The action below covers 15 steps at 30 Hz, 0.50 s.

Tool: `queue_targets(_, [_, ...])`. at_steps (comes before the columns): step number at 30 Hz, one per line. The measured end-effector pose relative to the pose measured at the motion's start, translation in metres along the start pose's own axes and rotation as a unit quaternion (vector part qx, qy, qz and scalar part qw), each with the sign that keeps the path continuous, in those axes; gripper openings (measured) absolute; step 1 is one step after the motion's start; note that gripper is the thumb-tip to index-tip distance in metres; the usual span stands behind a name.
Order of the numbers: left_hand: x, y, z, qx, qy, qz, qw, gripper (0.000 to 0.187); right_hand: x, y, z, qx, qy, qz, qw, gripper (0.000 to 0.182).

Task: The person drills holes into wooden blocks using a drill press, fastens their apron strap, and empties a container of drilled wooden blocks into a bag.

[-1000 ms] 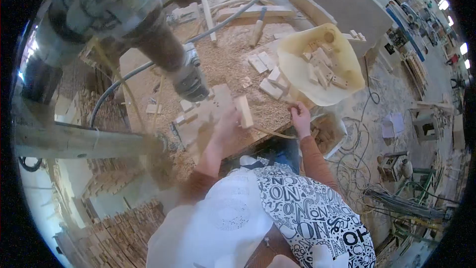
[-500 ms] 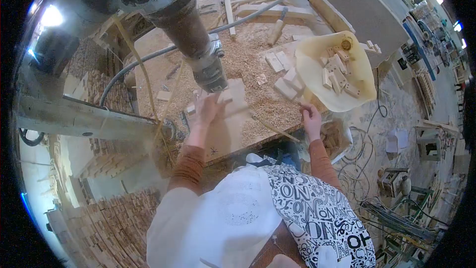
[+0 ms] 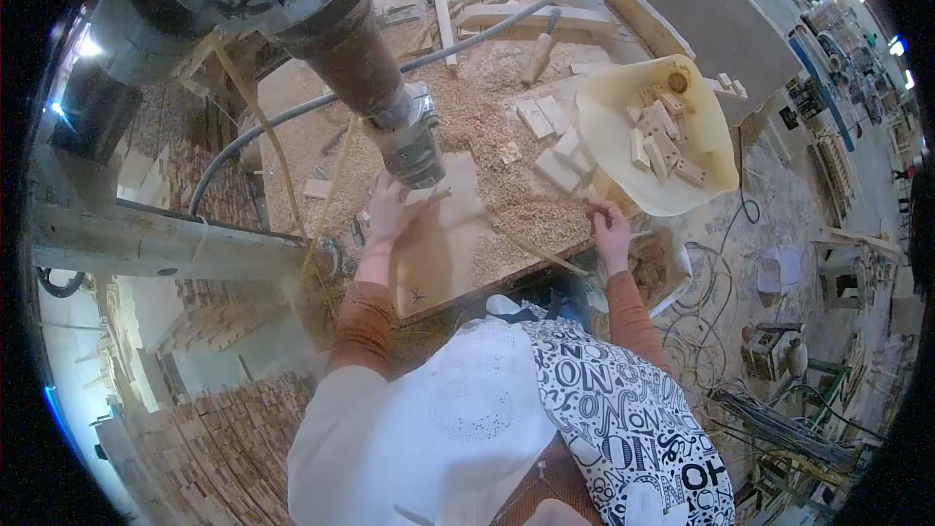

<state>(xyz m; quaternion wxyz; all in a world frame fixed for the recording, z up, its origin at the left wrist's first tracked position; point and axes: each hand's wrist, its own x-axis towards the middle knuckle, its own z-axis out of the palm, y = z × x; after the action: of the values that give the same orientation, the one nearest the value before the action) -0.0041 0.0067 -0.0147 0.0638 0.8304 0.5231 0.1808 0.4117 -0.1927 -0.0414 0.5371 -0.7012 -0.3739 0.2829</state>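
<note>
Beneath the machine head (image 3: 411,148), my left hand (image 3: 392,210) rests at a small pale wood piece (image 3: 429,197) on the flat board (image 3: 450,234); its fingertips are partly hidden by the machine. My right hand (image 3: 611,232) is at the right edge of the sawdust-covered table (image 3: 541,219), with thumb and fingers pinched together. What the right fingers hold, if anything, is too small to name. Just beyond that hand is a cream basin (image 3: 716,170) with several drilled wood blocks (image 3: 664,141) inside.
Loose wood blocks (image 3: 560,170) and a wooden-handled tool (image 3: 538,58) lie on the table. A grey hose (image 3: 438,56) crosses above it. A container of offcuts (image 3: 672,278) stands below the right edge. Stacked wood (image 3: 243,438) fills the lower left.
My left hand has shifted slightly left, and less of the wood piece shows beside it. My right hand stays pinched in nearly the same place. The whole view has shifted slightly.
</note>
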Motion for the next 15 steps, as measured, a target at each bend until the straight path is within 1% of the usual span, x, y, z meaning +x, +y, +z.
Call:
queue_targets(1, [-0.0015, -0.0011, -0.0009, -0.043, 0.024, 0.014, 0.999, 0.054, 0.0002, 0.0013, 0.0003, 0.005, 0.004, -0.001, 1.000, 0.022])
queue_targets(5, [-0.0022, 0.0000, -0.0037, -0.010, 0.017, 0.007, 1.000, 0.056, 0.0007, 0.0028, -0.0003, 0.011, 0.001, -0.019, 1.000, 0.023])
queue_targets(8, [-0.0021, -0.0033, 0.0023, -0.011, 0.036, 0.012, 0.999, 0.055, 0.0014, 0.0047, -0.0014, 0.001, -0.005, -0.025, 1.000, 0.023])
queue_targets(10, [-0.0017, -0.0027, 0.0023, -0.067, 0.054, 0.015, 0.996, 0.056, 0.0008, 0.0032, -0.0024, -0.013, -0.018, 0.009, 1.000, 0.025])
queue_targets(11, [-0.0020, -0.0028, 0.0018, -0.067, 0.055, 0.014, 0.996, 0.056, 0.0012, 0.0026, -0.0021, -0.014, -0.019, 0.008, 1.000, 0.025])
queue_targets(15, [-0.0019, -0.0023, -0.0010, -0.042, 0.044, 0.014, 0.998, 0.057, 0.0024, 0.0102, -0.0007, -0.013, -0.013, -0.023, 1.000, 0.024])
